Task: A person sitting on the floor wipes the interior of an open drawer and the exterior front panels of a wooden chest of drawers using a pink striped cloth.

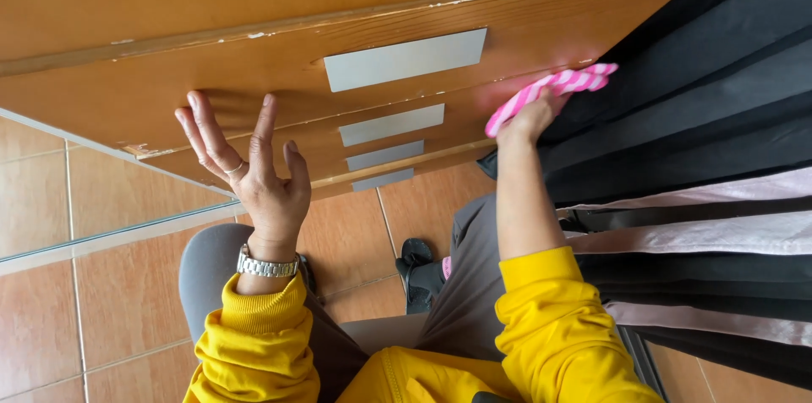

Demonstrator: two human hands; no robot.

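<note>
I look straight down the front of a wooden chest of drawers [254, 73] with flat grey metal handles [404, 60]. My right hand [531, 118] is shut on a pink and white striped cloth [550, 87], pressed against the right end of a drawer front. My left hand [254, 170] hangs open in the air before the drawers, fingers spread, touching nothing. It wears a ring and a silver wristwatch [267, 266]. Both arms are in yellow sleeves.
Black and pale pink pleated fabric [702, 158] hangs at the right, next to the cloth hand. Below are orange floor tiles [76, 301], my grey-trousered legs and a black sandal [416, 263].
</note>
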